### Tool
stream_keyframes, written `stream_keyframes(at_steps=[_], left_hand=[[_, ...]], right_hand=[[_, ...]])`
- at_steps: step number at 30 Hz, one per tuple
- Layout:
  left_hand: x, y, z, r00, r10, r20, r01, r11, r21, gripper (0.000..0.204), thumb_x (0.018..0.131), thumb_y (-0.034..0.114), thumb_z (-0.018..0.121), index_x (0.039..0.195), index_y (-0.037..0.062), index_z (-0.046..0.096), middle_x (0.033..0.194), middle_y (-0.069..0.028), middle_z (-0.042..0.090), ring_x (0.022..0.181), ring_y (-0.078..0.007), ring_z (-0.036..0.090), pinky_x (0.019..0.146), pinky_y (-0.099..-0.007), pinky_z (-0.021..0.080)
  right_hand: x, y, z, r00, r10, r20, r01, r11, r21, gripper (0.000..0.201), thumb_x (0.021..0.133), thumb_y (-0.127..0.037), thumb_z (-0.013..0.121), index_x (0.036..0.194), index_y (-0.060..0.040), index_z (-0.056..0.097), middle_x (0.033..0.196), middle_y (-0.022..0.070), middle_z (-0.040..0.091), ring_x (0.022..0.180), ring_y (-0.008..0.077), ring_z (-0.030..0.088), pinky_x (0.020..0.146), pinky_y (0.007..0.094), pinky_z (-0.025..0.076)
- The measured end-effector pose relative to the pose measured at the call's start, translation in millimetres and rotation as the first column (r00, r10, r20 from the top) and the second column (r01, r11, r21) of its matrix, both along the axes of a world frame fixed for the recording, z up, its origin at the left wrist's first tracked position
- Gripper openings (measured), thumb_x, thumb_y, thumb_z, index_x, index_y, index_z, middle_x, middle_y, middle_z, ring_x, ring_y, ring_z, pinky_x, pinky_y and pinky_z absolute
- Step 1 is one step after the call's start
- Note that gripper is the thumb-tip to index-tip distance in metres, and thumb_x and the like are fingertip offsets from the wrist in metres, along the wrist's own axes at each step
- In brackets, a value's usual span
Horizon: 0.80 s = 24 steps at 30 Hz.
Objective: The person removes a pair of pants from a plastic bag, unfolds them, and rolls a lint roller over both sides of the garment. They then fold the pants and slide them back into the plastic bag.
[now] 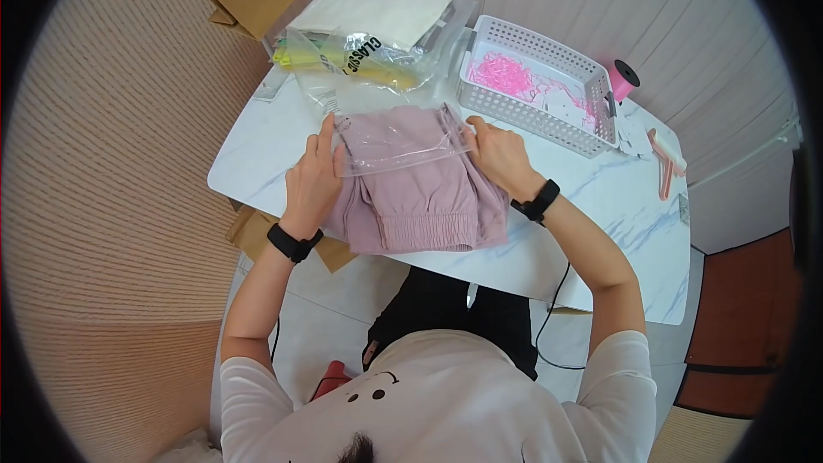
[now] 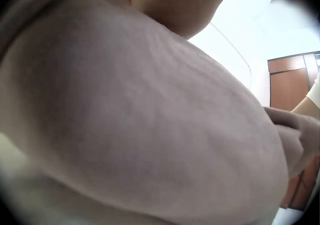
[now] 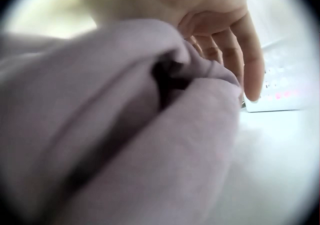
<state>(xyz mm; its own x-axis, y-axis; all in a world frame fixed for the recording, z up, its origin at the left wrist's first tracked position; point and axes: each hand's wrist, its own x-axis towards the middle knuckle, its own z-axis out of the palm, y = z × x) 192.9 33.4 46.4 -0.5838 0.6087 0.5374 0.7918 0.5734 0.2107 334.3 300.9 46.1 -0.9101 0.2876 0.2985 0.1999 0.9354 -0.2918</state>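
A folded pink garment with a gathered elastic waistband (image 1: 429,227) lies at the table's front edge, its upper part under a clear plastic bag (image 1: 399,153). At the bag's left edge, my left hand (image 1: 314,184) pinches the plastic beside the cloth. My right hand (image 1: 506,157) pinches the bag's right edge, level with the other hand. Pink cloth (image 2: 150,110) fills most of the left wrist view and hides the left fingertips. In the right wrist view, the right hand (image 3: 215,30) is behind folds of the garment (image 3: 200,135), its fingers bent downward.
Behind the garment is a stack of bagged clothes, white (image 1: 369,13) and yellow (image 1: 377,75). To its right stands a white perforated basket (image 1: 549,124) with pink shredded filler (image 1: 504,75). Further right are a pink ribbon spool (image 1: 623,79) and a pink-handled tool (image 1: 665,173).
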Motion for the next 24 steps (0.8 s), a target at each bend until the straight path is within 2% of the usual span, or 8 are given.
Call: stream_keyframes(at_steps=[5,9,12,14,16,19,22,24], left_hand=[[-2,-11,-16,0.978,0.131,0.161,-0.104,0.980,-0.168,0.052,0.094,0.020,0.047,0.141,0.0019,0.031,0.097,-0.0177,0.058,0.065,-0.0368,0.061,0.056,-0.0437,0.050],[-5,-21,-39,0.896,0.006,0.444,0.037,0.995,-0.089,0.054,0.095,0.018,0.043,0.142,-0.0024,0.026,0.109,-0.0222,0.059,0.068,-0.0398,0.061,0.060,-0.0479,0.049],[-21,-27,-79,0.873,-0.255,0.416,0.217,0.967,0.137,0.052,0.095,0.018,0.041,0.141,-0.0033,0.028,0.116,-0.0202,0.058,0.076,-0.0347,0.063,0.064,-0.0453,0.049],[-17,-23,-67,0.642,-0.297,0.707,0.122,0.950,0.289,0.049,0.096,0.019,0.040,0.140,-0.0026,0.031,0.120,-0.0172,0.058,0.089,-0.0292,0.062,0.075,-0.0403,0.049],[9,-11,1,-0.135,-0.245,0.960,-0.231,0.950,0.210,0.046,0.098,0.019,0.039,0.138,-0.0013,0.034,0.125,-0.0140,0.057,0.108,-0.0232,0.058,0.093,-0.0336,0.047],[-3,-20,17,-0.402,-0.436,0.805,-0.222,0.900,0.376,0.040,0.098,0.016,0.038,0.132,-0.0045,0.042,0.124,-0.0155,0.057,0.108,-0.0227,0.059,0.096,-0.0332,0.045],[2,-11,70,-0.337,-0.478,0.811,-0.341,0.865,0.369,0.036,0.097,0.014,0.038,0.124,-0.0080,0.047,0.123,-0.0166,0.057,0.109,-0.0217,0.058,0.097,-0.0345,0.046],[-15,-11,80,-0.449,-0.596,0.666,-0.324,0.803,0.501,0.036,0.098,0.013,0.038,0.125,-0.0104,0.043,0.120,-0.0197,0.058,0.108,-0.0233,0.060,0.094,-0.0335,0.049]], right_hand=[[19,6,-6,0.940,-0.153,0.305,0.203,0.969,-0.139,0.036,0.093,-0.029,0.044,0.088,0.0029,0.059,0.083,0.0278,0.064,0.077,0.0446,0.062,0.072,0.0518,0.049],[32,20,-66,0.992,0.015,0.124,0.055,0.842,-0.537,0.035,0.094,-0.024,0.040,0.091,0.0036,0.062,0.082,0.0278,0.065,0.077,0.0385,0.065,0.067,0.0463,0.050],[38,14,-74,0.973,0.057,0.224,0.225,-0.011,-0.974,0.034,0.095,-0.023,0.041,0.096,0.0048,0.061,0.087,0.0193,0.067,0.076,0.0268,0.067,0.058,0.0376,0.051],[39,-2,-42,0.978,0.045,0.205,0.209,-0.298,-0.931,0.031,0.097,-0.019,0.041,0.104,0.0065,0.058,0.096,0.0136,0.066,0.078,0.0196,0.067,0.059,0.0317,0.055],[38,-11,-20,0.987,0.050,0.156,0.160,-0.504,-0.849,0.031,0.097,-0.017,0.040,0.108,0.0076,0.056,0.101,0.0160,0.065,0.081,0.0217,0.067,0.066,0.0332,0.058],[36,-12,22,0.989,0.134,0.068,0.139,-0.646,-0.750,0.029,0.097,-0.014,0.040,0.110,0.0075,0.056,0.106,0.0179,0.064,0.089,0.0239,0.066,0.081,0.0365,0.057],[41,-11,73,0.946,0.223,-0.235,-0.002,-0.722,-0.692,0.029,0.097,-0.013,0.040,0.111,0.0079,0.056,0.110,0.0194,0.063,0.095,0.0245,0.064,0.090,0.0376,0.052],[42,-16,97,0.965,0.211,-0.153,-0.194,0.192,-0.962,0.029,0.095,-0.016,0.046,0.117,0.0019,0.055,0.117,0.0149,0.059,0.104,0.0222,0.059,0.096,0.0336,0.046]])
